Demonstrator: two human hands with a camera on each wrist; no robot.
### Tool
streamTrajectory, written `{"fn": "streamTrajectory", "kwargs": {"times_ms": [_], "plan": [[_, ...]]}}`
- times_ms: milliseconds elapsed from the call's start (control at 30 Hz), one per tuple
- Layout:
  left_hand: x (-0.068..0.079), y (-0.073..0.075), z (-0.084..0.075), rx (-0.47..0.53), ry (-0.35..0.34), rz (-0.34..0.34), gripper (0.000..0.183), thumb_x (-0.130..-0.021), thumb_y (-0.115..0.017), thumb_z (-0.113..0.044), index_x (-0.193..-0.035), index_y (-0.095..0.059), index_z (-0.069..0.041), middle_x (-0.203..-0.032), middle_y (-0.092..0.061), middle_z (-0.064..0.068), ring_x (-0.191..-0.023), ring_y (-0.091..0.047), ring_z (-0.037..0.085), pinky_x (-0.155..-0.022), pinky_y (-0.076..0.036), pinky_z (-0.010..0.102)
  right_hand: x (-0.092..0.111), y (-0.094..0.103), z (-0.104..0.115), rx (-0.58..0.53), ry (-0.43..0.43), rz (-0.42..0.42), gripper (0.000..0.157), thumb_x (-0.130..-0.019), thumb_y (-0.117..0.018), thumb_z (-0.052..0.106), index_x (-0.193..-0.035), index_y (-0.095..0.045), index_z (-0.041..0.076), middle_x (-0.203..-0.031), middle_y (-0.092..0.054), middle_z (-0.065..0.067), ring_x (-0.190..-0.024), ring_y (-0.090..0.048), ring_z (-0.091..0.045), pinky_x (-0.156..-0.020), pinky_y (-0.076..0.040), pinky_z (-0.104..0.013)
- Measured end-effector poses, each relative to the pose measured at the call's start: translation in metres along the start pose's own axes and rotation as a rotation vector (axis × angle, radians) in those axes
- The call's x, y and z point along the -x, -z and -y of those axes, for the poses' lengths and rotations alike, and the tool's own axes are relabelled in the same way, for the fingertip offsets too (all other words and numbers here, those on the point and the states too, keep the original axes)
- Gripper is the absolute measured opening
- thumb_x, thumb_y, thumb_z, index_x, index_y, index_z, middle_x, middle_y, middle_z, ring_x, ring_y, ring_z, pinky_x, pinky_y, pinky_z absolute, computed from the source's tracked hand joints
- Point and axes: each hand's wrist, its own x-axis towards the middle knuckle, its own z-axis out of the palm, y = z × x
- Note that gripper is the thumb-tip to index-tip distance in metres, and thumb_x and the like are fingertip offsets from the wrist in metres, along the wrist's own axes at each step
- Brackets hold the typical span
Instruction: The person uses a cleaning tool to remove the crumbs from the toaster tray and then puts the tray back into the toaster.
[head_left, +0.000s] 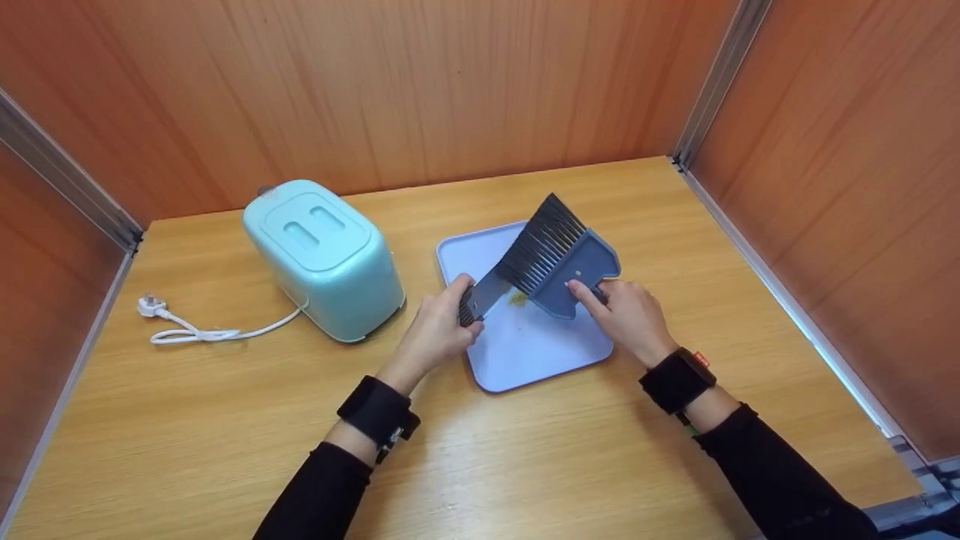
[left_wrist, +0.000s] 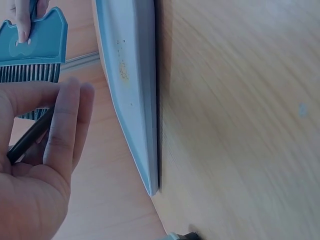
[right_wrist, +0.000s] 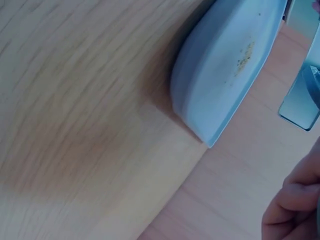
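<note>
Above the lilac tray (head_left: pixel 544 349), the left hand (head_left: pixel 435 328) is clamped around the handle of a flat grey tool (head_left: pixel 491 289). The right hand (head_left: pixel 636 319) grips the blue-grey brush (head_left: pixel 574 271), thumb against its head. Brush bristles overlap the tool; contact cannot be confirmed. Yellowish crumbs (head_left: pixel 517 298) lie on the tray, right of the mint-green toaster (head_left: pixel 341 277).

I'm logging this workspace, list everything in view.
Table: one, tan, underneath
Toaster: one, mint, left
Cord with plug: one, white, beside toaster
Tray: one, lavender, on table
Crumbs: several, yellowish, on tray
Flat tool: one, grey and black, over tray
Brush: one, blue and black, over tray
Panels: three, brown, around table
Strips: several, grey, panel edges
Sleeves: two, black, foreground
Wristbands: two, black, foreground
Left hand: one, gripping flat tool
Right hand: one, gripping brush
</note>
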Motion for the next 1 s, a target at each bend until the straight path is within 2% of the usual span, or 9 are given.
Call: {"fn": "streamTrajectory", "kwargs": {"times_ms": [133,367,600,800,1000], "plan": [[0.001,0.001,0.001,-0.010,-0.032,-0.007,0.043,-0.092,-0.081,-0.007,-0.127,-0.058,-0.014,-0.107,-0.073,0.012,-0.093,-0.068,0.028,-0.074,-0.056,0.037,-0.002,0.001,-0.004,0.029,-0.014,-0.015,0.064,-0.107,-0.055,0.061,-0.065,-0.047,0.013,-0.062,-0.039,0.001,-0.058,-0.046,-0.019,-0.058,-0.032,-0.030],[0.003,0.000,0.006,-0.062,-0.160,-0.047,0.041,-0.092,-0.080,-0.002,-0.123,-0.056,-0.010,-0.096,-0.071,0.014,-0.085,-0.068,0.030,-0.071,-0.058,0.042,-0.005,0.006,-0.011,0.054,-0.062,-0.036,0.068,-0.106,-0.052,0.065,-0.065,-0.047,0.012,-0.061,-0.037,0.001,-0.056,-0.044,-0.019,-0.057,-0.029,-0.030],[0.005,-0.001,0.009,-0.110,-0.173,-0.050,0.041,-0.094,-0.077,0.001,-0.127,-0.056,-0.011,-0.096,-0.071,0.014,-0.085,-0.070,0.029,-0.070,-0.062,0.043,-0.005,0.009,-0.017,0.065,-0.102,-0.021,0.066,-0.106,-0.053,0.064,-0.067,-0.050,0.011,-0.062,-0.037,-0.001,-0.057,-0.046,-0.021,-0.057,-0.030,-0.030],[0.006,-0.002,0.012,-0.153,-0.185,-0.084,0.040,-0.094,-0.075,0.003,-0.128,-0.056,-0.008,-0.095,-0.074,0.015,-0.083,-0.072,0.029,-0.070,-0.063,0.044,-0.003,0.009,-0.021,0.114,-0.114,0.007,0.063,-0.107,-0.054,0.062,-0.072,-0.055,0.010,-0.064,-0.040,-0.001,-0.058,-0.048,-0.020,-0.057,-0.033,-0.030],[0.006,-0.002,0.013,-0.171,-0.156,-0.115,0.039,-0.094,-0.073,0.006,-0.127,-0.056,-0.007,-0.098,-0.076,0.017,-0.084,-0.074,0.028,-0.072,-0.064,0.043,-0.001,0.013,-0.019,0.125,-0.082,-0.047,0.065,-0.107,-0.054,0.062,-0.067,-0.051,0.011,-0.062,-0.037,-0.001,-0.056,-0.045,-0.021,-0.056,-0.030,-0.031]]}}
